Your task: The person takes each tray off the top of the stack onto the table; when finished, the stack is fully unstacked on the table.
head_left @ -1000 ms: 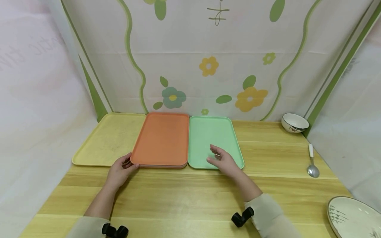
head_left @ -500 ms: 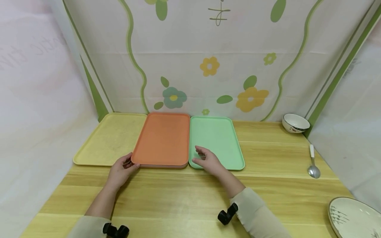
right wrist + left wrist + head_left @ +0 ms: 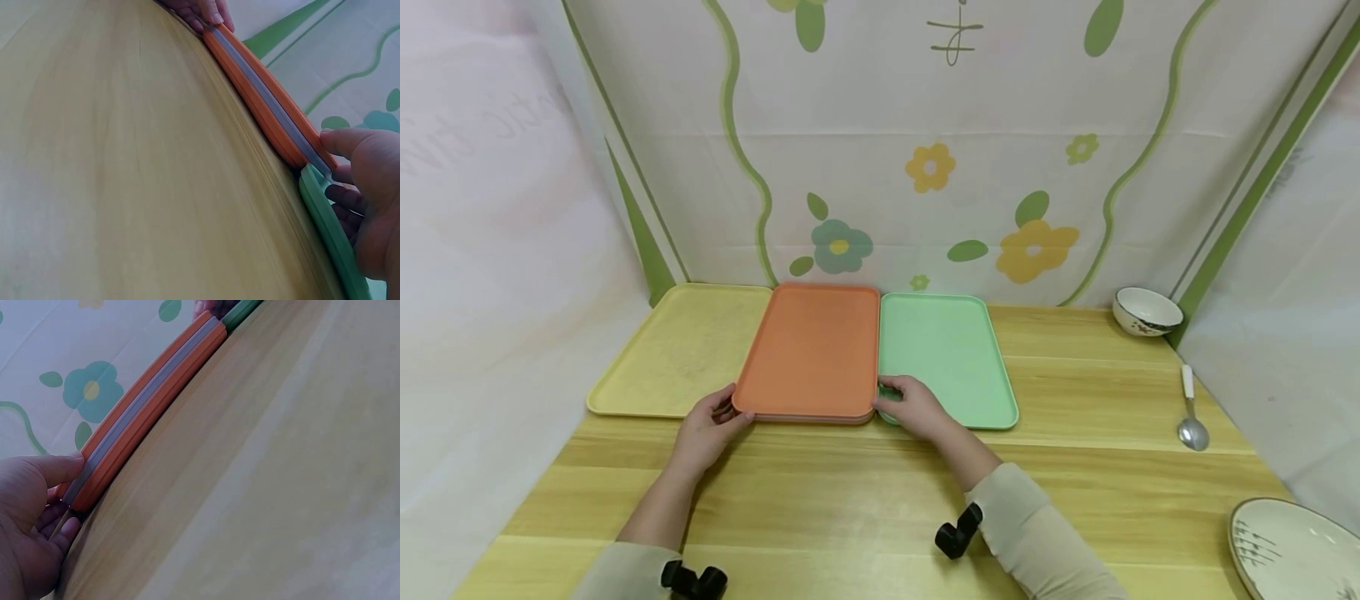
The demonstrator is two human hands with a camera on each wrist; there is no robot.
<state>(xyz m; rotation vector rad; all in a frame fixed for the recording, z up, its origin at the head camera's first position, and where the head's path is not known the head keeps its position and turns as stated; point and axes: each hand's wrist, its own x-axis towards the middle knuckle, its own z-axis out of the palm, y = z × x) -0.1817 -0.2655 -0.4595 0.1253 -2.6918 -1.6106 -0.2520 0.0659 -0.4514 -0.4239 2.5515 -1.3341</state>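
An orange tray [image 3: 811, 350] lies on top of a stack, between a yellow tray and a green one. Edge-on in the left wrist view, a grey-lilac layer [image 3: 145, 406] shows between the upper orange rim and another orange layer [image 3: 150, 425] beneath. My left hand [image 3: 702, 435] holds the stack's near left corner, thumb on the top tray's rim and fingers at the side. At the near right corner my right hand [image 3: 917, 408] pinches the top orange tray's rim, its lower fingers over the green tray [image 3: 951, 350].
The yellow tray [image 3: 688, 346] lies left of the stack, against the printed backdrop [image 3: 850, 100]. On the wooden table's right side are a bowl [image 3: 1146, 312], a white-handled spoon [image 3: 1191, 421] and a patterned plate [image 3: 1300, 550] at the near edge.
My right hand has moved left across the green tray to the orange tray's near right corner and taken hold there. The left hand has stayed at its corner.
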